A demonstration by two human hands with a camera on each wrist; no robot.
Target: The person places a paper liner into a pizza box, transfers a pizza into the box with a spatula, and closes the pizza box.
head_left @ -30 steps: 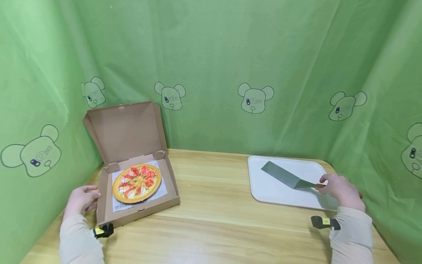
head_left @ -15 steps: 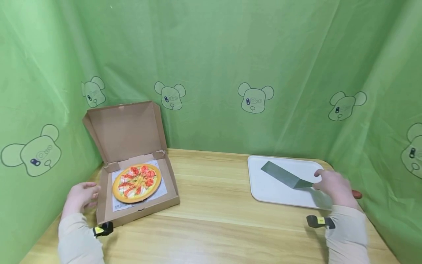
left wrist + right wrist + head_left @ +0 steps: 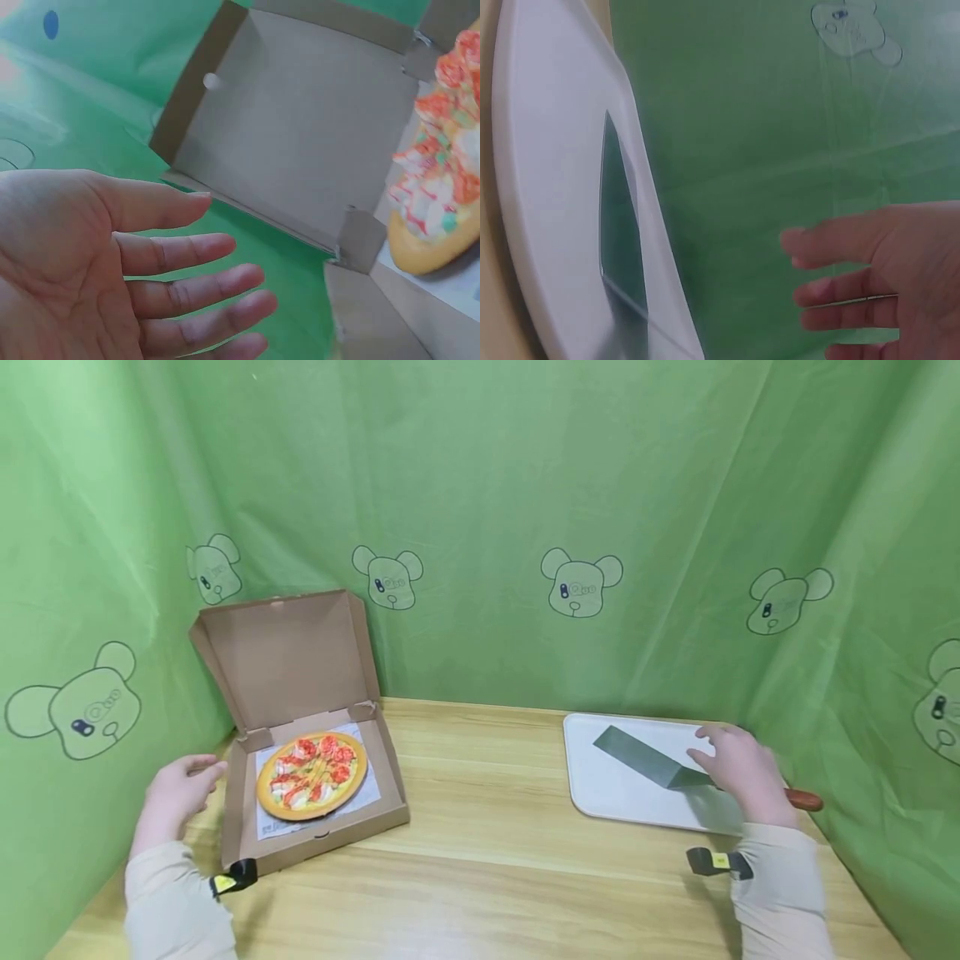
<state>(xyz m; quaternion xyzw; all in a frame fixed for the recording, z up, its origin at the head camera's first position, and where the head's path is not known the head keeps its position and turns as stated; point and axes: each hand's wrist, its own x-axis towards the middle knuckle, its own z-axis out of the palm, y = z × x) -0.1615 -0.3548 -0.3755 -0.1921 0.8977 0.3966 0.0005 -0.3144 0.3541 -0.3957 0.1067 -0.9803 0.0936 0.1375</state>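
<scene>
My left hand (image 3: 180, 789) hovers just left of the open pizza box (image 3: 397, 789), fingers extended and holding nothing; the left wrist view shows its bare palm (image 3: 67, 262). Inside the box a round pizza (image 3: 311, 777) with red and white toppings lies on printed paper (image 3: 371, 789). On the right, my right hand (image 3: 742, 768) is raised above the white tray (image 3: 622, 806) with relaxed fingers and nothing in its grasp. Below it a metal pizza server (image 3: 641, 756) rests on the tray, its reddish-brown handle (image 3: 804, 799) sticking out past the hand. The server's neck is partly hidden behind the hand.
The box lid (image 3: 288, 652) stands upright at the back, near the green curtain (image 3: 480, 485) that surrounds the wooden table (image 3: 480, 852). Bare tabletop lies between the box and the tray.
My right hand has let go of the server's handle and moved up and left over the tray. My left hand has lifted slightly away from the box's side. Box, pizza and tray stay put.
</scene>
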